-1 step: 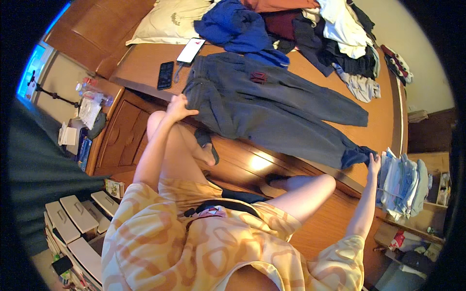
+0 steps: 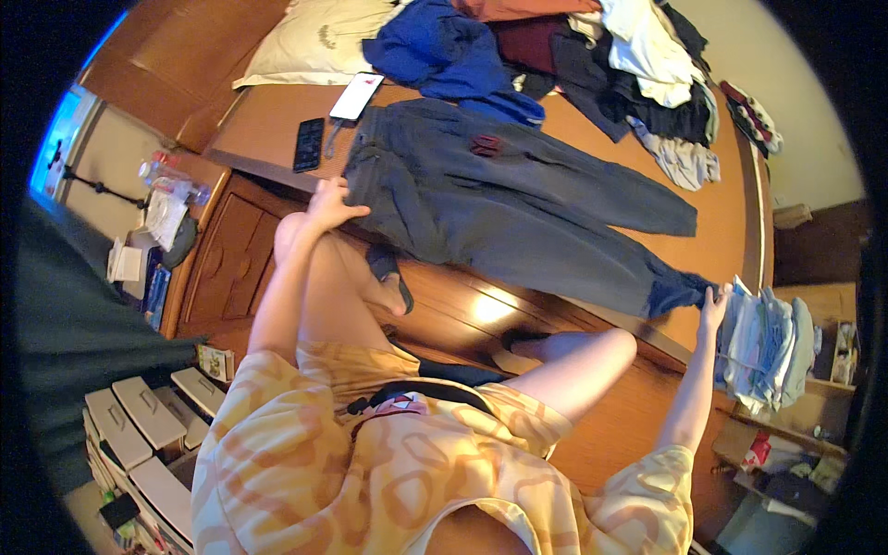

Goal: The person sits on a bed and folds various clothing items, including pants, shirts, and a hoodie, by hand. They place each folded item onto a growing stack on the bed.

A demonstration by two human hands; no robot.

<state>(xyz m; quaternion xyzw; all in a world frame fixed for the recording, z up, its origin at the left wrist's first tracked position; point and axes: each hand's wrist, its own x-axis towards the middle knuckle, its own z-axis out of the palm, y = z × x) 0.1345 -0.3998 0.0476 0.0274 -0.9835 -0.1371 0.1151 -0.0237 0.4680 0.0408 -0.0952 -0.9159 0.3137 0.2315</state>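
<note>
Dark grey sweatpants (image 2: 444, 190) with a small dark red emblem lie spread sideways on the brown bed mat, waistband at the left and legs pointing right. At the near corner of the waistband, my left hand (image 2: 331, 205) is closed on the fabric, its thumb lying along the edge. My right hand (image 2: 713, 307) pinches the end of the near leg at its dark blue, turned-out cuff (image 2: 680, 289). The near leg runs along the bed's front edge between my two hands. The far leg lies flat beyond it, untouched.
Beyond the sweatpants are a blue garment (image 2: 439, 51), a pile of mixed clothes (image 2: 638, 55) and a pillow (image 2: 310, 42). A black phone (image 2: 309, 144) and a white-screened phone (image 2: 356, 96) lie by the waistband. Folded light-blue clothes (image 2: 763, 347) stand beside my right hand.
The view has shifted slightly. The near leg's cuff reaches a little farther right in my right hand; my left hand stays at the waistband.
</note>
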